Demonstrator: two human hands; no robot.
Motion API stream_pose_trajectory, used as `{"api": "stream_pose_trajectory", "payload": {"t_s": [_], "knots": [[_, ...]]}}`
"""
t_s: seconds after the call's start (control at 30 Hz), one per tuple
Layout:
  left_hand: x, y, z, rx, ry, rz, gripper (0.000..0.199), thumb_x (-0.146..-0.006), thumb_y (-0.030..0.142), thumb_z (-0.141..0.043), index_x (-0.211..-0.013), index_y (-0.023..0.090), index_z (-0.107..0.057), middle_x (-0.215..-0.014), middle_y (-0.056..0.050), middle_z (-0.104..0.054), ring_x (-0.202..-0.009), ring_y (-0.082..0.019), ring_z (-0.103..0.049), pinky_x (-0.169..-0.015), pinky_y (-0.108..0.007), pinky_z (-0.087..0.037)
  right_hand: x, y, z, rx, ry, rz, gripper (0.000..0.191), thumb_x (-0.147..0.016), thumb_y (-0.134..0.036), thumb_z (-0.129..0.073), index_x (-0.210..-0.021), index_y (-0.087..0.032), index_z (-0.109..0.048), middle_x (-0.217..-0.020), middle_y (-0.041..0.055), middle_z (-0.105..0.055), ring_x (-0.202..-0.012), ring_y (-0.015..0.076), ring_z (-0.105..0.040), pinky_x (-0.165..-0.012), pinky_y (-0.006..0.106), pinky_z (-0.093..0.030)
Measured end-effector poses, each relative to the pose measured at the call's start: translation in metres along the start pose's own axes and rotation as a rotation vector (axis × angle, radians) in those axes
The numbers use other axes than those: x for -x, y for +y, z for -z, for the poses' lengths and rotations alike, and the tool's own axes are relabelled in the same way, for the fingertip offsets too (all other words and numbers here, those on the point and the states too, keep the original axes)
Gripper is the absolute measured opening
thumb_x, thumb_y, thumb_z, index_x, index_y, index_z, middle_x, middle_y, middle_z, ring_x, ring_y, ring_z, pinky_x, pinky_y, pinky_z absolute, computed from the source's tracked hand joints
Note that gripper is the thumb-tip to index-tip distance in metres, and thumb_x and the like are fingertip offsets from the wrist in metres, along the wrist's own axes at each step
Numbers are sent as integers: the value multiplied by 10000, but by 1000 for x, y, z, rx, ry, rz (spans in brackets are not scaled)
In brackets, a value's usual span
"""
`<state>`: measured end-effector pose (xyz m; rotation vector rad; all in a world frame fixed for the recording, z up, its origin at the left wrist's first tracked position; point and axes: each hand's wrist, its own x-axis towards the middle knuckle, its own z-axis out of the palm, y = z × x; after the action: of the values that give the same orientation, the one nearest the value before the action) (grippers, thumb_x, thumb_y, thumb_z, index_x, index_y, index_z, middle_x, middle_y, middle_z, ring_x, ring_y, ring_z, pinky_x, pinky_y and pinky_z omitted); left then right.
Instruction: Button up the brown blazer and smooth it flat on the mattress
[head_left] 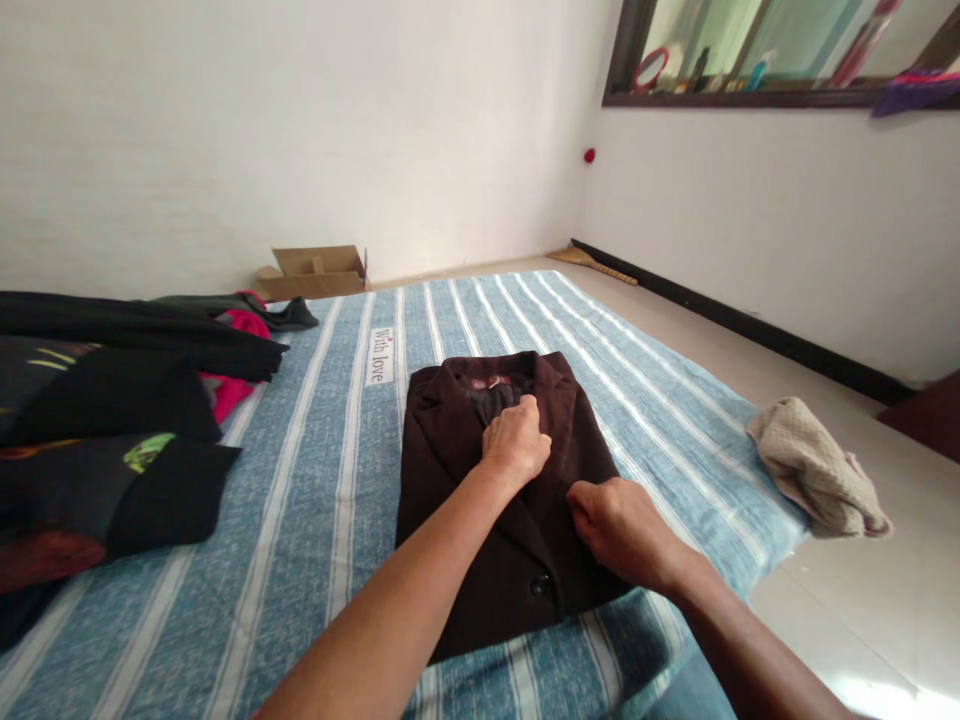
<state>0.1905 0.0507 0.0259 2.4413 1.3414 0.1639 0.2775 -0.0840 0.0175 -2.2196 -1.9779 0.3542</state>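
Note:
A dark brown jacket (450,480) lies folded into a rough rectangle, with its collar facing away from me. A button (540,585) shows low on its front, and a reddish label (489,382) is visible inside the neck. My left hand (517,440) is closed on the lapel just below the neck opening, fingertips partly hidden. Nearer to me, my right hand (616,525) is closed in a fist-like grip on the jacket's right front edge. Beneath the jacket is a blue and white striped bedsheet (300,520).
Dark clothes (135,400) with pink and green parts are heaped at the left. A beige cloth (817,465) hangs over the bed's right corner. Beyond the bed stand an open cardboard box (319,270) and a broom (592,264) on the floor. A window ledge (735,100) holds small items.

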Motion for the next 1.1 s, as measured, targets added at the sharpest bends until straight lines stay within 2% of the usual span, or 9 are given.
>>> {"api": "stream_pose_trajectory", "payload": {"t_s": [0.13, 0.23, 0.3, 0.37, 0.43, 0.6, 0.67, 0.87, 1.1], "knots": [[6, 2, 4, -51, 31, -22, 300, -769, 284, -574, -1042, 204, -479, -941, -93, -657, -897, -266, -639, -735, -342, -476, 10, 10, 9, -395, -23, 42, 147, -744, -85, -423, -631, -163, -473, -521, -48, -391, -487, 64, -346, -473, 202, -229], [14, 3, 9, -74, 105, -100, 268, -776, 263, -567, -1024, 193, -492, -1010, -83, -621, -907, -245, -624, -748, -338, -484, 31, 8, 21, -698, -270, 116, 120, -741, -87, -437, -661, -165, -483, -514, -68, -373, -454, 47, -304, -415, 170, -212], [19, 4, 11, -92, 126, -202, 206, -789, 221, -545, -989, 184, -514, -1077, -84, -589, -986, -230, -586, -800, -326, -477, 45, 1, 26, -783, -432, 218, 118, -723, -74, -466, -646, -160, -489, -510, -73, -395, -438, 35, -312, -403, 157, -212], [23, 5, 10, -110, 116, -312, 154, -810, 175, -501, -960, 175, -537, -1175, -94, -550, -1101, -218, -519, -879, -318, -447, 53, -6, 27, -787, -495, 306, 136, -715, -78, -503, -607, -157, -476, -506, -73, -404, -436, 28, -328, -404, 152, -215], [26, 5, 8, -128, 94, -389, 163, -830, 155, -459, -964, 158, -553, -1287, -110, -489, -1184, -216, -456, -947, -329, -405, 54, -9, 23, -754, -437, 298, 145, -745, -114, -516, -611, -157, -481, -510, -71, -397, -447, 33, -330, -411, 159, -218], [34, 0, 0, -172, 35, -481, 260, -864, 177, -390, -1071, 124, -538, -1362, -145, -433, -1263, -242, -381, -1028, -431, -308, 34, 1, 10, -463, 41, 43, 166, -854, -212, -437, -779, -171, -580, -572, -42, -469, -513, 71, -411, -493, 199, -273], [41, -3, 1, -178, 33, -510, 272, -866, 187, -386, -1093, 132, -524, -1364, -140, -432, -1281, -246, -358, -1040, -460, -278, 25, 4, 7, -316, 121, 13, 200, -870, -219, -415, -783, -177, -591, -586, -25, -521, -526, 84, -460, -519, 218, -278], [70, -7, 7, -133, 29, -483, 274, -896, 168, -332, -1079, 168, -536, -1362, -109, -449, -1278, -218, -368, -1059, -476, -236, 11, 1, 3, -1, 47, 11, 217, -878, -195, -400, -803, -188, -603, -665, 31, -647, -606, 130, -582, -539, 248, -260], [78, -11, -8, -100, 42, -460, 322, -890, 160, -344, -1161, 136, -516, -1353, -123, -463, -1277, -224, -371, -1067, -479, -222, -1, -5, 4, 150, -1, 20, 210, -845, -159, -404, -751, -169, -591, -637, 56, -636, -548, 135, -547, -514, 276, -213]]}}
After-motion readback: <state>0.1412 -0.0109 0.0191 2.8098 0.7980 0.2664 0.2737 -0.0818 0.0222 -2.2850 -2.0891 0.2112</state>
